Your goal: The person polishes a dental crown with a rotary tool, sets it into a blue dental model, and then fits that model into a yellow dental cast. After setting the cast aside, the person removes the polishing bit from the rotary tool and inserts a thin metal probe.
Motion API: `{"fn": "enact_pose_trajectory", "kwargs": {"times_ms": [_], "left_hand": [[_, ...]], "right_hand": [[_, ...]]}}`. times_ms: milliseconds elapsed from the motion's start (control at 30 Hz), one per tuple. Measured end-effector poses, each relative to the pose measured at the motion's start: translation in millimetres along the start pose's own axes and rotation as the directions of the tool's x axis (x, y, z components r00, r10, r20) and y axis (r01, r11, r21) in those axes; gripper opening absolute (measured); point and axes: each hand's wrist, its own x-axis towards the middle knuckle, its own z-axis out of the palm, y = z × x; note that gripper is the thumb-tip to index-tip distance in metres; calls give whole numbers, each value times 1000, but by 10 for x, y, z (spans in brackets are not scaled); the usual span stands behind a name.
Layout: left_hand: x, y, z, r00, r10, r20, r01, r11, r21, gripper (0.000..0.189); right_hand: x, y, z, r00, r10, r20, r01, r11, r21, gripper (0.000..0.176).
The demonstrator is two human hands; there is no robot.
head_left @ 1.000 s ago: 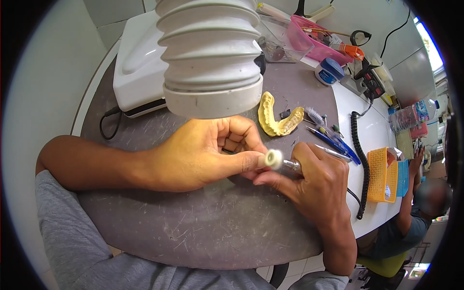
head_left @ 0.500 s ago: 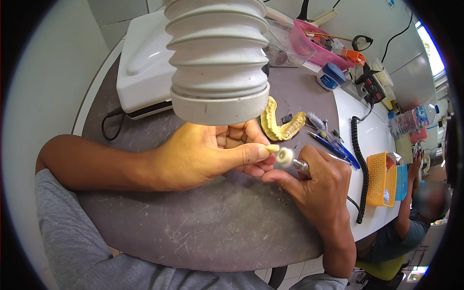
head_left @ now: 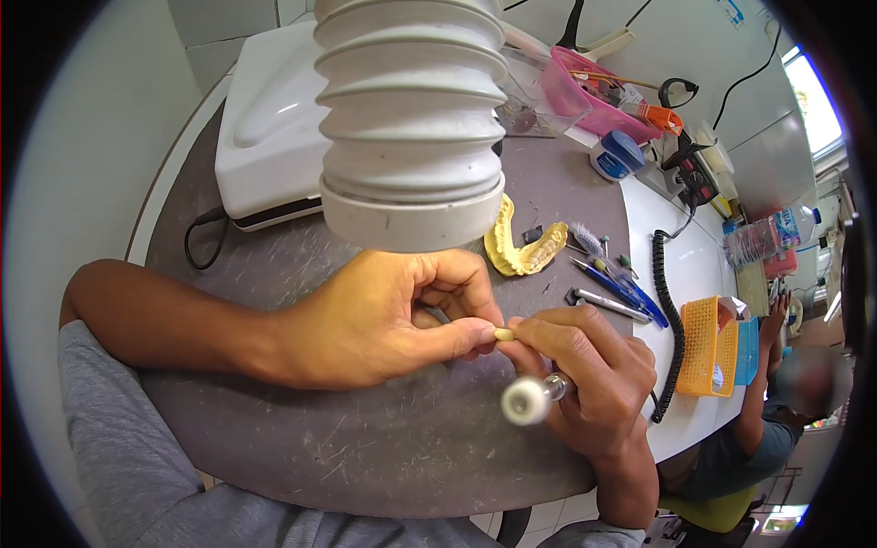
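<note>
My left hand [head_left: 384, 315] is closed in a pinch on a small yellowish tooth-coloured dental piece [head_left: 504, 335]. The thumb and index fingertip of my right hand [head_left: 585, 379] meet the piece's other end. That same hand also grips a metal dental handpiece [head_left: 555, 385], whose round white polishing wheel [head_left: 526, 402] points down and left, apart from the piece. Most of the handpiece is hidden by my fingers. Behind the hands lies a yellow plaster dental model [head_left: 519, 248] with an arch shape.
A white ribbed suction hose [head_left: 411, 119] hangs close above my left hand. Blue pens [head_left: 621, 290] and small tools lie right of the model. Further out are a black coiled cord [head_left: 665, 310], an orange basket [head_left: 703, 352], a blue-lidded jar [head_left: 618, 155] and another person [head_left: 740, 457].
The polishing wheel has swung down and away from the dental piece. My right fingertips have come onto the piece, and both hands sit slightly lower. A silver tool beside the pens is uncovered.
</note>
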Motion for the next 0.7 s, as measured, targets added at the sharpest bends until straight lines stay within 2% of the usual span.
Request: {"fn": "enact_pose_trajectory", "kwargs": {"times_ms": [67, 133, 267, 367, 433, 467, 533, 567, 700], "left_hand": [[5, -4, 7, 1000, -13, -13, 12, 1000, -27, 8], [14, -37, 9, 998, 68, -14, -69, 992, -108, 9], [2, -61, -18, 998, 57, -5, -57, 998, -41, 11], [15, -75, -46, 998, 65, 10, -64, 996, -58, 11], [27, -74, -55, 996, 94, 14, -91, 985, -144, 11], [32, -77, -55, 996, 94, 12, -91, 985, -145, 11], [38, -89, -55, 992, 122, -11, -122, 975, -188, 10], [37, -92, -62, 992, 122, -11, -122, 974, -189, 10], [46, -97, -77, 989, 146, -22, -147, 969, -200, 9]], "right_hand": [[0, -6, 0, 1000, 1, -6, -1, 1000, 8, 15], [5, -24, -4, 1000, 17, 22, -17, 1000, -18, 14], [3, -36, -8, 999, 23, 39, -23, 1000, -20, 15], [-15, -30, -9, 999, 34, 8, -34, 999, -33, 24], [-28, -15, -72, 992, 94, 80, -84, 990, -116, 41], [-25, 5, -82, 992, 93, 82, -83, 990, -115, 41], [-9, 50, -80, 969, 223, 106, -205, 966, -158, 55], [-46, 96, -20, 959, 275, 62, -268, 957, -110, 61], [-27, 122, -38, 941, 322, 103, -305, 940, -151, 61]]}}
